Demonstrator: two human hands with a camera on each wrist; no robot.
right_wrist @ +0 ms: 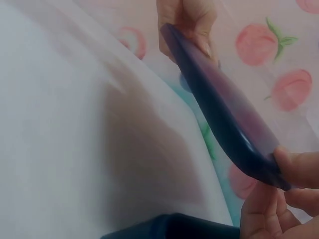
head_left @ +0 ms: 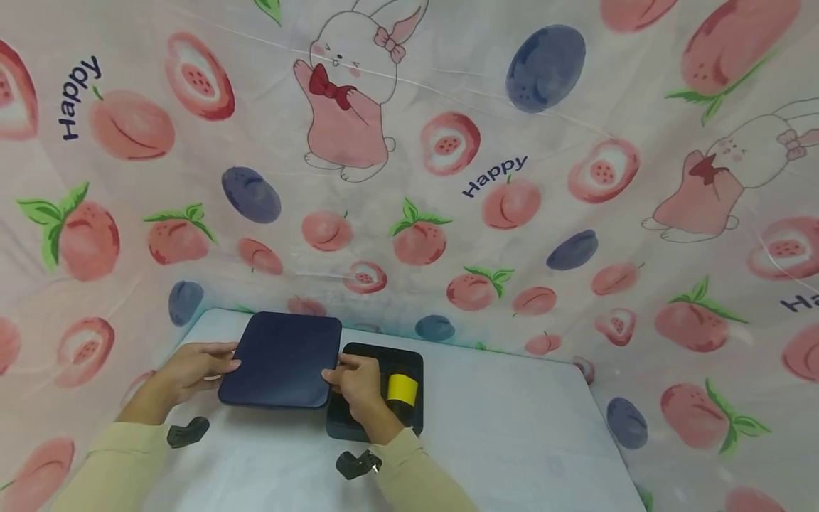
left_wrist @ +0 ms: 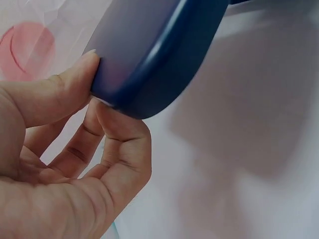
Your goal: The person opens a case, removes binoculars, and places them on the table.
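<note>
A dark blue square lid (head_left: 281, 361) with rounded corners is held up by both hands, its shadow falling on the table in the wrist views. My left hand (head_left: 197, 370) pinches its left edge, thumb on top and fingers beneath, as the left wrist view shows close up. On the opposite edge my right hand (head_left: 360, 384) pinches it the same way. Below and behind the right hand stands an uncovered dark box (head_left: 374, 350) on the table. Inside the box lies a dark cylindrical thing with a yellow band (head_left: 402, 390); the right forearm hides part of the box.
The table (head_left: 512, 419) has a white cover and stretches to the right of the box. A curtain (head_left: 384, 284) printed with peaches and rabbits surrounds it at the back and sides. Small black devices (head_left: 188, 432) sit at both wrists.
</note>
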